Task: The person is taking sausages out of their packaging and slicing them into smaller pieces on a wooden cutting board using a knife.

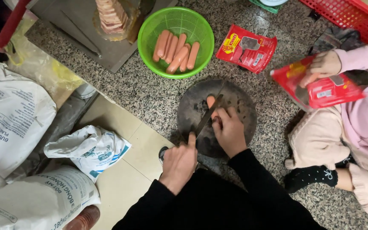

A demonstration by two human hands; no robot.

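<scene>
Your black sleeves (218, 200) fill the bottom of the view, and both of your hands reach out from them over a round dark cutting board (239, 102) on the speckled stone floor (150, 93). Your left hand (179, 164) has its fingers curled tight around the handle of a knife (207, 116), with one finger laid straight along the top. The blade slants up and to the right across the board. Your right hand (228, 130) rests on the board with its fingers pressed together, holding down a pink sausage (211, 101). Only the sausage's end pokes out past your fingertips, right next to the blade.

Beyond the board sits a green basket (201, 32) with more sausages (175, 51) lying in it side by side. Just to its right a red sausage packet (246, 47) lies flat on the floor. On the right side another person in pink clothes sits on the floor, and their hand (324, 64) holds a second red packet (320, 87). A red crate (346, 15) stands at the top right corner. On the left are big white sacks (18, 115), stacked beside pale floor tiles (120, 170).
</scene>
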